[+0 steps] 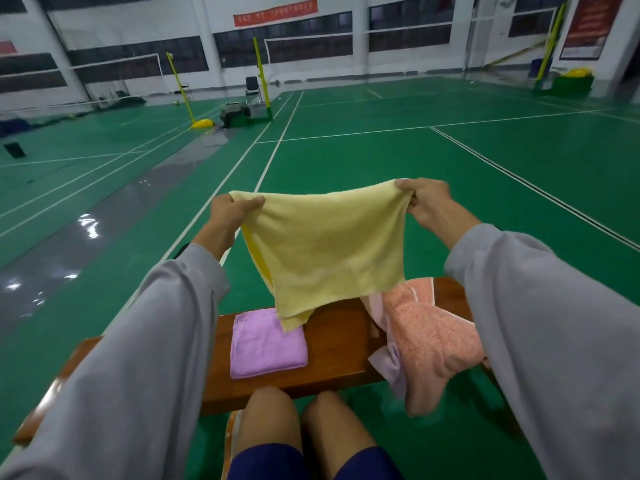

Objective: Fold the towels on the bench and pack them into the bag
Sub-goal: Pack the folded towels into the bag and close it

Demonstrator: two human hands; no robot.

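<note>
Even, cool overhead light fills the hall, and shadows are soft. White glare patches shine on the glossy grey floor strip (145, 202) at left. Wide-angle distortion bows the court lines (519, 180) and the far wall (311, 27) and stretches the grey sleeves (131, 358) near the lower edges. The yellow towel (329, 244) is sharp, while the background is slightly soft.

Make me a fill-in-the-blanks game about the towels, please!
The left hand and right hand hold the yellow towel up by its two top ____.
The folded purple towel lies on the wooden ____.
The court floor is coloured ____.
Missing words: corners, bench, green.
</note>
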